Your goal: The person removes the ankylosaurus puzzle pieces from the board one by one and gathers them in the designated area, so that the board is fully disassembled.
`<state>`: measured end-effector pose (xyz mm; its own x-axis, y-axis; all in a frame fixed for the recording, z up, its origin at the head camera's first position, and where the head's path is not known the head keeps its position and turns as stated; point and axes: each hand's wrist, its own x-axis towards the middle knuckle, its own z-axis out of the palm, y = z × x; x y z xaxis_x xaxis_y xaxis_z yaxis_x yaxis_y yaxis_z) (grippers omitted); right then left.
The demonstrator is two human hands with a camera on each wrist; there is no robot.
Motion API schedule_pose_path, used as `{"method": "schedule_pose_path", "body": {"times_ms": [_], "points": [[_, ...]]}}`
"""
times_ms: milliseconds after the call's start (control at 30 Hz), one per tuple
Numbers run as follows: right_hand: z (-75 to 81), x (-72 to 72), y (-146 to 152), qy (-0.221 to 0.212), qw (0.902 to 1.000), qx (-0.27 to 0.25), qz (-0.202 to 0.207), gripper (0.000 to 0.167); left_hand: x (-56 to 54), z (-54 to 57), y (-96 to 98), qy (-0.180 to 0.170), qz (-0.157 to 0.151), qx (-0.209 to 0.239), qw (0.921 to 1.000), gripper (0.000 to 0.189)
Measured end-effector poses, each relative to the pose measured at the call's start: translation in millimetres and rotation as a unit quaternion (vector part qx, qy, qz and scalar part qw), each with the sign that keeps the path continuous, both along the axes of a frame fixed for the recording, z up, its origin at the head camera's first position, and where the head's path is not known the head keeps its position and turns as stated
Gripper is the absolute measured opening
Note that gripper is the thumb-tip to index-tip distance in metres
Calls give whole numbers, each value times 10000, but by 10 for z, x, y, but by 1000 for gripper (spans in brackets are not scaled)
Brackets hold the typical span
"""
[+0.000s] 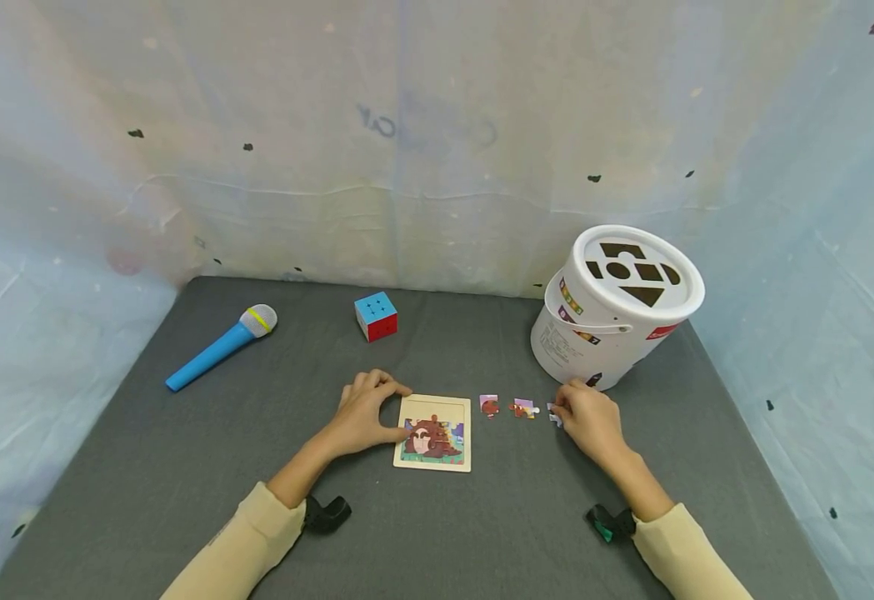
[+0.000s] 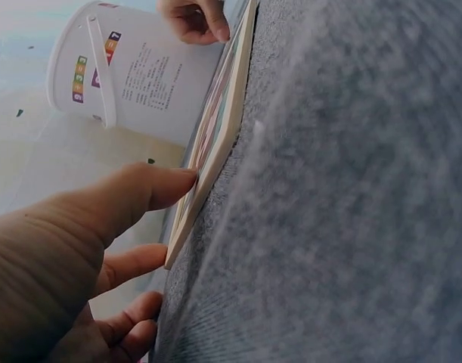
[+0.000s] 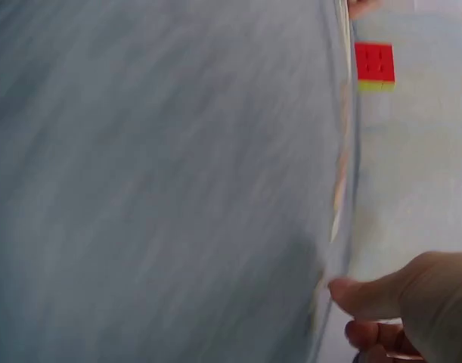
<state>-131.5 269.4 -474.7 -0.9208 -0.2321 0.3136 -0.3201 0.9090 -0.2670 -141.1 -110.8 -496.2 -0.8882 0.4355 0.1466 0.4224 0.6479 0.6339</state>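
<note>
Three loose cardboard puzzle pieces lie in a row on the dark grey cloth-covered table [image 1: 466, 533], running from two to three o'clock of the square pale wooden puzzle tray [image 1: 437, 407], which sits near the middle of the table with a brown animal picture filling its lower part and bare wood along its top; nearest the tray is the lilac-and-brown piece [image 1: 489, 406], next the brown, yellow and lilac piece [image 1: 524, 408], and farthest the partly covered pale lilac piece [image 1: 554, 419]. At the tray's nine o'clock side, the left hand [image 1: 362, 419] spreads thumb and index finger wide, the thumb resting on the left rim and the index fingertip touching the corner at eleven o'clock. The right hand [image 1: 590, 418] has its fingertips narrowly spaced at the farthest piece, though whether they pinch it I cannot tell. From the tray, the white plastic bucket with dark shaped openings in its lid [image 1: 582, 346] stands at two o'clock, the blue-topped, red-sided puzzle cube [image 1: 377, 317] at eleven, and the blue-handled toy microphone with a grey head [image 1: 215, 356] around ten, its head pointing to two o'clock
</note>
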Motion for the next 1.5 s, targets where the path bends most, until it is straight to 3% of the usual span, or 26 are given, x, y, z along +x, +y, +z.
{"method": "schedule_pose_path", "body": {"times_ms": [100,167,267,333,400,500,533,600,667,833,933,1500], "points": [[39,2,-210,360,9991,35,232,18,-1,-9,-7,-36,53,-6,10000,58],[67,7,-418,386,9973,-221,589,15,3,-21,-12,-15,76,8,10000,55],[97,19,-775,-165,9868,-895,1338,8,16,-19,-13,-31,50,39,10000,42],[106,19,-994,-763,9695,-1415,1849,9,24,-11,-9,-34,8,-12,10000,36],[124,15,-1185,-1375,9455,-1902,2255,13,29,-1,-4,-60,-31,-68,10000,35],[138,-1,-1412,-1981,9127,-2366,2677,19,25,-4,-6,-29,-89,-158,9998,41],[143,-6,-1479,-2102,9048,-2461,2767,21,23,-10,-11,0,-113,-174,9998,43],[137,-14,-1591,-2215,8989,-2487,2846,24,18,-23,-21,40,-162,-199,9997,47],[108,-24,-1677,-2209,9016,-2377,2860,25,14,-40,-30,92,-205,-204,9995,49],[36,-18,-1780,-2081,9225,-1943,2605,24,8,-86,-41,218,-306,-188,9991,51],[39,-9,-1795,-2040,9301,-1801,2465,23,11,-93,-47,246,-344,-106,9990,52],[120,-17,-1841,-2257,9369,-1410,2269,19,-6,-121,-81,105,-410,-33,9991,54]]}}
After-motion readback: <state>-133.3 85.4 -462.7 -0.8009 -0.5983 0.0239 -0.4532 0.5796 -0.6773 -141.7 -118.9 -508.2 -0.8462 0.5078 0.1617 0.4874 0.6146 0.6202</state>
